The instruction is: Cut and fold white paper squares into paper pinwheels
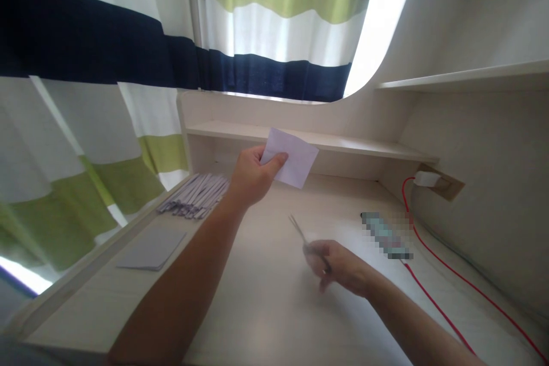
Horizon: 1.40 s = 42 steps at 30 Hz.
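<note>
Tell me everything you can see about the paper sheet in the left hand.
The sheet is a small, pale lilac-white piece of paper, roughly rectangular, plain, with no print visible. It looks thin and flat, perhaps folded, though I cannot tell for sure. It is held up in the air above the desk, tilted, in front of the low shelf. The left hand pinches its left edge, thumb on the near face. Nothing else touches it.

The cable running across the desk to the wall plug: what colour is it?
Red. The cable shows clearly in the head view, leading to a white plug.
</note>
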Each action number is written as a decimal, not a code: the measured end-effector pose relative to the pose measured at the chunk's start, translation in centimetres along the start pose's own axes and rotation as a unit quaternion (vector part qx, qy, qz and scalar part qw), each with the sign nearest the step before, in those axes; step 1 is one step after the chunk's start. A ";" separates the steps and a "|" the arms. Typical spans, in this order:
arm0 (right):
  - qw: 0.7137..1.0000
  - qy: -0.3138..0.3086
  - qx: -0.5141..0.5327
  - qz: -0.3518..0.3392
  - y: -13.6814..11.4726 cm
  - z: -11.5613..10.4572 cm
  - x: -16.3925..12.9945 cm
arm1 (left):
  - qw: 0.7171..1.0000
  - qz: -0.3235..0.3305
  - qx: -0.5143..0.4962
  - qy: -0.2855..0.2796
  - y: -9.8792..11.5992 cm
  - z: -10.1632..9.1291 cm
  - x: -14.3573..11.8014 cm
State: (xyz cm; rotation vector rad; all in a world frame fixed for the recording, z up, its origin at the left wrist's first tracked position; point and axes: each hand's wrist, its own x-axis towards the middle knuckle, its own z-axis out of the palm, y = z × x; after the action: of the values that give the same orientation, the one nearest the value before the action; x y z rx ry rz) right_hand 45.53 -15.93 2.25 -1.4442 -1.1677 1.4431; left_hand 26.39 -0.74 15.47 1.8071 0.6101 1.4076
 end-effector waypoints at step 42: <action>0.975 -0.011 -0.129 -0.181 -10.0 2.7 1.3 | 0.998 -0.048 0.026 0.021 4.5 -3.7 -1.2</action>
State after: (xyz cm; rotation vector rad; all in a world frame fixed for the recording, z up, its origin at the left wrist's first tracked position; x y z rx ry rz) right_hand 41.97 -12.04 11.26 -1.2983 -1.5862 1.0860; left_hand 22.20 -3.36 18.72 1.7674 0.7527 1.3793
